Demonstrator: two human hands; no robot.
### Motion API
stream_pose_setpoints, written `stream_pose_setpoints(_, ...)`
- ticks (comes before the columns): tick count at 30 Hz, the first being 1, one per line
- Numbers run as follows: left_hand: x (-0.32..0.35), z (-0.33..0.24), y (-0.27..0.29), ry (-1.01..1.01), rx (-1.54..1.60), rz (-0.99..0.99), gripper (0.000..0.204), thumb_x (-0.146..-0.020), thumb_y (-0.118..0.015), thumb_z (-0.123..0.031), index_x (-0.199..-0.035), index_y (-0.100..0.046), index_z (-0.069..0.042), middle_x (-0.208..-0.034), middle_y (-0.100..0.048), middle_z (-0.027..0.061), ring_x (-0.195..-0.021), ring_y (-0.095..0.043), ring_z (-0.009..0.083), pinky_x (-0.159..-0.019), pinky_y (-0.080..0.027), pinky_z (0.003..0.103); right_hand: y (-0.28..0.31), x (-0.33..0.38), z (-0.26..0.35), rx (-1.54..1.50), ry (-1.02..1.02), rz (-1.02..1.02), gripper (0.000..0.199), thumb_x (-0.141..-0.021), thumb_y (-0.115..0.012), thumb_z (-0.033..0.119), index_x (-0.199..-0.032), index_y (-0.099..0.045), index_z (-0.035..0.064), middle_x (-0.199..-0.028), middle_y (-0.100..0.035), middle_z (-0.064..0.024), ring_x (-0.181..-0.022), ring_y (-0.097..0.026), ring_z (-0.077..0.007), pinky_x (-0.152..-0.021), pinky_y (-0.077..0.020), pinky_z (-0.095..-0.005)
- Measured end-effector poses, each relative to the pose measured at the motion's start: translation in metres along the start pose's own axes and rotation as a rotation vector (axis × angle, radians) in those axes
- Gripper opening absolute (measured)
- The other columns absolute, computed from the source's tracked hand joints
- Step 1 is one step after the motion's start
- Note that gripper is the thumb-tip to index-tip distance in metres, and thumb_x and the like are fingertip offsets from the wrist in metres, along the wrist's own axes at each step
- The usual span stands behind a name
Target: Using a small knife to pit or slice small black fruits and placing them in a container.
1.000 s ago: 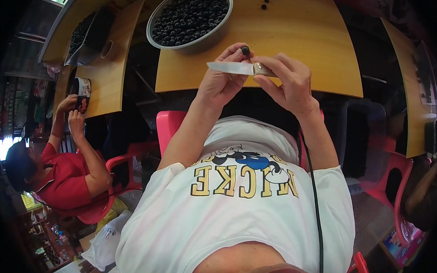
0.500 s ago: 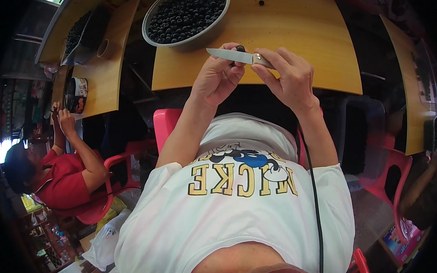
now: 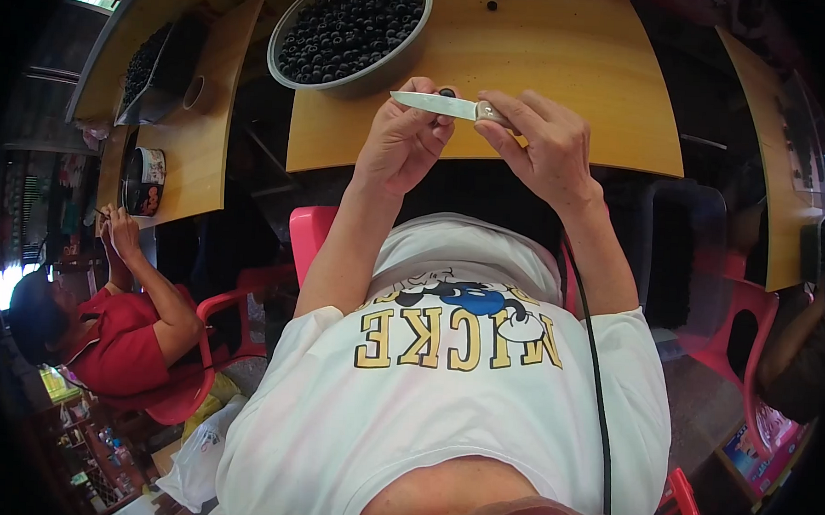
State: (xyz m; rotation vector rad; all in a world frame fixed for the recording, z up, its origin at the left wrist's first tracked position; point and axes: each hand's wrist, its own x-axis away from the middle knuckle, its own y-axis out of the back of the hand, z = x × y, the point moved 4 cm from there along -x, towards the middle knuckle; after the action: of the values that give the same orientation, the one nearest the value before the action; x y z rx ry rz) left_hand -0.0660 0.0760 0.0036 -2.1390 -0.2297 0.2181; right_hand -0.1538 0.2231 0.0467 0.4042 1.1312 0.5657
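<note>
My right hand (image 3: 551, 142) grips a small knife by its pale handle (image 3: 494, 115). The knife's blade (image 3: 433, 104) points left, across the front of my left fingers. Held in the fingertips of my left hand (image 3: 401, 139) is a small black ring-shaped part (image 3: 447, 92), partly hidden behind the blade. Whether the edge touches the part cannot be made out. Beyond my left hand, a pale round bowl (image 3: 275, 56) is filled with many similar black ring-shaped parts (image 3: 353, 34).
Both hands are over the near edge of a wooden table (image 3: 550, 70). A few loose black parts (image 3: 493, 4) lie at its far side. At left, a person in red (image 3: 124, 337) works at another table (image 3: 201, 156) with a black tub (image 3: 146, 181). Red plastic chairs (image 3: 740, 345) stand around.
My left hand has shifted slightly left, and the black part sits a little differently behind the blade. The knife and my right hand have barely moved.
</note>
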Motion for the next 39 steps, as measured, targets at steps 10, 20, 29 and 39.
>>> stream_pose_setpoints(10, 0.008, -0.009, -0.011, -0.004, 0.090, 0.105, 0.013, -0.092, -0.054, 0.001, -0.103, -0.052, -0.005, -0.096, -0.054, 0.0123, -0.076, -0.052, 0.0105, -0.065, -0.046, 0.018, 0.007, 0.006, -0.063, 0.086, -0.304, -0.190, 0.031, -0.090, -0.063, 0.030, -0.100, -0.069, 0.0012, -0.075, -0.065, -0.0081, -0.064, -0.060, -0.0168, -0.057, -0.0450, -0.0272)
stream_pose_setpoints(20, 0.014, 0.003, -0.011, 0.200, 0.158, 0.078, 0.022, -0.095, -0.051, -0.005, -0.116, -0.050, 0.003, -0.102, -0.050, 0.0142, -0.071, -0.047, 0.0085, -0.058, -0.044, 0.018, -0.004, 0.017, -0.077, -0.109, -0.524, -0.191, 0.032, -0.093, -0.060, 0.029, -0.104, -0.067, -0.0010, -0.084, -0.068, -0.0095, -0.075, -0.060, -0.0124, -0.070, -0.0465, -0.0243)
stream_pose_setpoints(29, -0.063, -0.086, -0.024, 0.176, -0.262, -0.022, 0.008, -0.095, -0.049, -0.004, -0.101, -0.052, -0.001, -0.094, -0.060, 0.0140, -0.070, -0.058, 0.0119, -0.058, -0.052, 0.018, -0.002, 0.020, -0.079, -0.169, -0.578, -0.210, 0.034, -0.093, -0.060, 0.029, -0.103, -0.067, -0.0028, -0.081, -0.068, -0.0086, -0.074, -0.058, -0.0102, -0.066, -0.0451, -0.0239)
stream_pose_setpoints(39, -0.171, -0.222, -0.045, -0.212, -1.080, 0.175, 0.064, -0.099, -0.047, -0.026, -0.147, -0.013, 0.000, -0.152, -0.012, 0.0211, -0.140, -0.015, 0.0421, -0.112, -0.018, 0.055, -0.001, 0.018, -0.079, -0.261, -0.604, -0.237, 0.034, -0.092, -0.060, 0.032, -0.101, -0.068, -0.0002, -0.076, -0.065, -0.0108, -0.066, -0.058, -0.0157, -0.062, -0.0448, -0.0268)
